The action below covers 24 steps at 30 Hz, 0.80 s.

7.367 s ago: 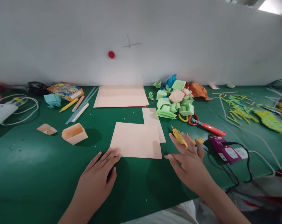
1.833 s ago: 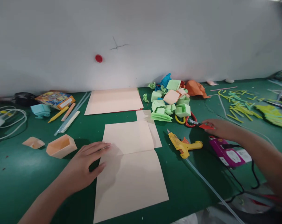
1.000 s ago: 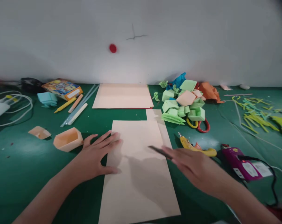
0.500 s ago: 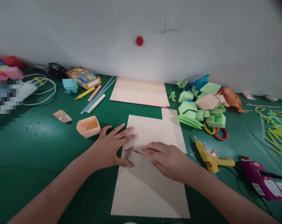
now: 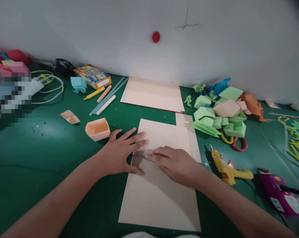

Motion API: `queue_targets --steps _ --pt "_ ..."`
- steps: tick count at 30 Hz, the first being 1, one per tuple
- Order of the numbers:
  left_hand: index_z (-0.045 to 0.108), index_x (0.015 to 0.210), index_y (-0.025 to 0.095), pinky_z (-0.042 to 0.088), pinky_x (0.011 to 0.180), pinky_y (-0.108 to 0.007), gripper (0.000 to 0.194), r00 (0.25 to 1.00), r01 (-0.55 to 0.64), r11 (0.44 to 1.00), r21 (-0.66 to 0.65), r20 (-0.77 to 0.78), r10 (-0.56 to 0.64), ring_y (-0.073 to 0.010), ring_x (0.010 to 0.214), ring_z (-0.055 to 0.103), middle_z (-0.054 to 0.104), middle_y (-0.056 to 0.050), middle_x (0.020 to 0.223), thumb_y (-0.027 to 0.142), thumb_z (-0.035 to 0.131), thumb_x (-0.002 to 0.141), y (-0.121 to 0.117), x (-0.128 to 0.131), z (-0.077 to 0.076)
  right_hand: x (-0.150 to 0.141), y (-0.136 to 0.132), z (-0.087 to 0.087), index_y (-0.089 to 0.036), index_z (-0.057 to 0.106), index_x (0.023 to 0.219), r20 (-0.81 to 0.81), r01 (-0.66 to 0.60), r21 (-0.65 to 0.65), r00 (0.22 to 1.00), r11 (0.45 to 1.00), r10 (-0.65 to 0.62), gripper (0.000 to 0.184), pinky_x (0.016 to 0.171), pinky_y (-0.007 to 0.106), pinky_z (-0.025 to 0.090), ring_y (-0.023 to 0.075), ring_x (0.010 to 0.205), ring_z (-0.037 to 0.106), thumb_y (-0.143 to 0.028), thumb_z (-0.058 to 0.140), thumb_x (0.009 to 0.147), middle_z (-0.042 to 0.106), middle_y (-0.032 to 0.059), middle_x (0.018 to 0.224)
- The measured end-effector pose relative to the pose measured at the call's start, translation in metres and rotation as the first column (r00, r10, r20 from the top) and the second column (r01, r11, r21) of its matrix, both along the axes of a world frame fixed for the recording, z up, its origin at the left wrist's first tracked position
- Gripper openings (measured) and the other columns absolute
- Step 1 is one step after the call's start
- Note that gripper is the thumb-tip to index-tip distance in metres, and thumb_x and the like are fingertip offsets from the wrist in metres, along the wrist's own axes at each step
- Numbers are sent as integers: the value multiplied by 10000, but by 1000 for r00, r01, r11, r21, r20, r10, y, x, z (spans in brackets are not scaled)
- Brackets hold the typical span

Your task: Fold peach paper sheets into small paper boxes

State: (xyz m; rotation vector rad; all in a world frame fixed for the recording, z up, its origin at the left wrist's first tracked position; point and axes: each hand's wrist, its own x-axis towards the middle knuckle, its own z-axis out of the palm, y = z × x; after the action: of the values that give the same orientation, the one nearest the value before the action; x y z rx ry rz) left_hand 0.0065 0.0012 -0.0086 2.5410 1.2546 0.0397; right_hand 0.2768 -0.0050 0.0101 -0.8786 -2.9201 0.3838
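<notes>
A sheet of pale peach paper [image 5: 156, 201] lies on the green table, its near part shaded. My left hand [image 5: 122, 150] rests over the sheet's left edge with the fingers spread, open. My right hand [image 5: 175, 165] is closed around a thin, dark, pointed tool [image 5: 141, 156], whose tip lies on the paper between the left thumb and fingers. Its handle is hidden in the hand, so its kind is unclear. Close to the left fingertips stands a folded peach paper box [image 5: 98, 129]. A second peach piece [image 5: 195, 142] shows along the sheet's upper right.
More peach sheets [image 5: 151, 94] lie at the back by the wall. To the right are folded green paper pieces [image 5: 205, 114], red scissors handles [image 5: 239, 144], a yellow glue gun [image 5: 228, 168] and a purple power box [image 5: 279, 191]. Glue sticks [image 5: 106, 105] and a small carton [image 5: 93, 76] sit at left.
The camera view has shifted, so the table items appear farther right and slightly higher. Both hands keep nearly the same pose on the paper, and the thin tool stays in my right hand.
</notes>
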Motion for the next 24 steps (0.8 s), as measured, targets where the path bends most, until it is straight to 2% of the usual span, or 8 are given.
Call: queue_targets --steps 6,12,24 --pt "297 1595 420 101 1211 -620 985 1000 5 1000 14 4 -5 -406 1554 211 275 -12 1691 859 589 762 1 -1 0 -1 3 -3 -238 555 1438 8 -33 29 999 999 33 434 773 340 560 217 1039 644 -163 437 1027 682 90 1251" --pt "261 1604 422 69 1211 -630 997 1000 -3 1000 -8 -30 3 -396 1566 177 226 -4 1703 853 591 768 0 0 1 0 3 -5 -229 546 1448 -5 -57 55 998 997 57 435 741 321 537 205 1004 630 -158 450 1029 682 90 1232" --pt "262 1606 415 72 1205 -632 995 1000 5 1000 5 -20 -5 -403 1562 185 229 -9 1702 868 564 774 0 0 0 0 3 -2 -213 512 1473 77 -94 79 993 992 88 478 677 322 516 231 1027 614 -115 444 1010 674 107 1259"
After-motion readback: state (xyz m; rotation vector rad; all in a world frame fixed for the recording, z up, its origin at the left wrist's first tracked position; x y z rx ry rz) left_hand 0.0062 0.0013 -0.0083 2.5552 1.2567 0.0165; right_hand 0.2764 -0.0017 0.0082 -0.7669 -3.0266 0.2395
